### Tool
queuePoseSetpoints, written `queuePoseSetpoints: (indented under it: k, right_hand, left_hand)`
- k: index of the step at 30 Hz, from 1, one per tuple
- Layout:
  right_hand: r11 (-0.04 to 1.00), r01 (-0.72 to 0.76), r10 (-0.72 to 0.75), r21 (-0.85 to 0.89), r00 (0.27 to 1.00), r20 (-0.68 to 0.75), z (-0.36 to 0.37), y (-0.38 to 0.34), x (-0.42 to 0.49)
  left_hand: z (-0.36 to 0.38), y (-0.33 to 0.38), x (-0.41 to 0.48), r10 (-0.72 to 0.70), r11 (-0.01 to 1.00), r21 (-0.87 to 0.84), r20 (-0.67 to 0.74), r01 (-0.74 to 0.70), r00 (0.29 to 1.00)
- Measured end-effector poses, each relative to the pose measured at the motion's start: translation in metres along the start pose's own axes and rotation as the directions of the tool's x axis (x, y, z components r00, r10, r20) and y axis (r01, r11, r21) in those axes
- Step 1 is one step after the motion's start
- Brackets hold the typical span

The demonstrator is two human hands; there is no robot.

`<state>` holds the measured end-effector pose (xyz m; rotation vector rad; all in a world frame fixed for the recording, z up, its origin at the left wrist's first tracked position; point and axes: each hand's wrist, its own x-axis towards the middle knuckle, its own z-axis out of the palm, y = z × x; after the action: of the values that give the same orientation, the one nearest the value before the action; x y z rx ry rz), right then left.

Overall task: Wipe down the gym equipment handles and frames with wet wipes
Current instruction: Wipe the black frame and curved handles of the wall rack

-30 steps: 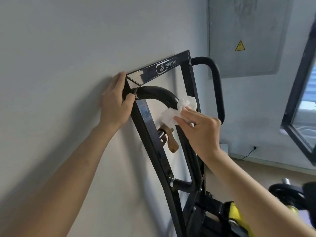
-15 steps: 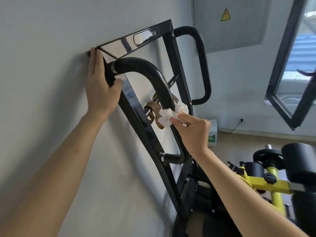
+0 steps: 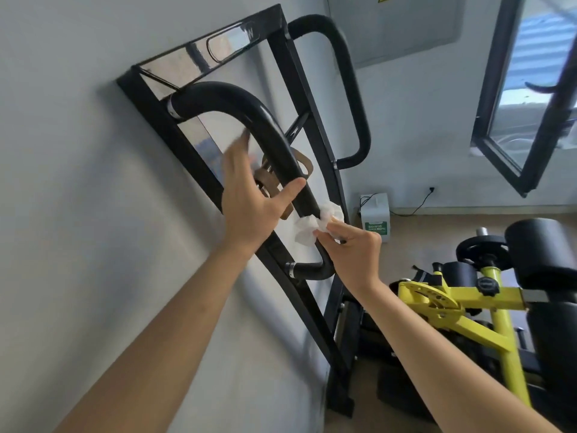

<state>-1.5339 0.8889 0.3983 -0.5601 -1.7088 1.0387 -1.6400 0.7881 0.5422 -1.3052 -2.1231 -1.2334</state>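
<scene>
2 bare hands work at a black steel frame [image 3: 175, 132] that stands close against a pale wall [image 3: 78, 214], left of centre.

Right hand [image 3: 352, 248], just below centre: thumb and fingers pinch a crumpled white wet wipe [image 3: 307, 228], which is pressed against the lower run of a curved black handle [image 3: 237, 98]. This handle arches from a silver collar at the frame's upper left down to a 2nd collar lower on the same upright. The wipe sits just above the bottom bend.

Left hand [image 3: 249, 204], at centre: fingers straight and spread, blurred, holding nothing, raised in front of the frame's left upright. The thumb reaches to the handle just above the wipe; whether it touches cannot be told.

Brown strap pieces [image 3: 265, 178] hang behind the handle, partly hidden by the left hand. A 2nd padded black handle [image 3: 343, 57] loops off the frame's right upright, upper centre.

Lower right: a yellow exercise machine [image 3: 468, 307] with black pads and a weight plate. On the floor by the far wall, right of the wipe, stands a white container [image 3: 374, 210] with a green label; a dark cable beside it runs up to a wall socket. Right edge: an open dark-framed window [image 3: 515, 89]. Top: a grey wall panel [image 3: 406, 26].
</scene>
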Motion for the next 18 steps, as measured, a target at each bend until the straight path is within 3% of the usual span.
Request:
queuePoseSetpoints:
  k: [4, 9, 13, 15, 18]
  right_hand:
    - [0.998, -0.068, 0.068, -0.005, 0.997, 0.046, -0.006, 0.022, -0.012]
    - [0.987, -0.151, 0.154, -0.049, 0.985, 0.076, -0.010, 0.061, -0.032]
    - [0.943, -0.285, 0.317, -0.172, 0.928, 0.197, -0.011, 0.086, -0.060]
    - [0.924, -0.358, 0.378, -0.137, 0.909, 0.173, -0.007, 0.085, -0.066]
    - [0.947, -0.312, 0.318, -0.071, 0.944, 0.093, -0.007, 0.065, -0.053]
  left_hand:
    - [0.012, -0.002, -0.006, -0.116, 0.969, -0.221, -0.008, 0.112, 0.993]
    - [0.013, -0.006, -0.006, -0.171, 0.946, -0.274, 0.028, 0.172, 0.985]
    - [0.018, -0.010, -0.009, -0.160, 0.939, -0.305, 0.025, 0.160, 0.987]
    - [0.018, -0.012, -0.009, -0.152, 0.935, -0.321, 0.023, 0.151, 0.988]
    - [0.019, -0.014, -0.008, -0.133, 0.938, -0.320, 0.020, 0.132, 0.991]
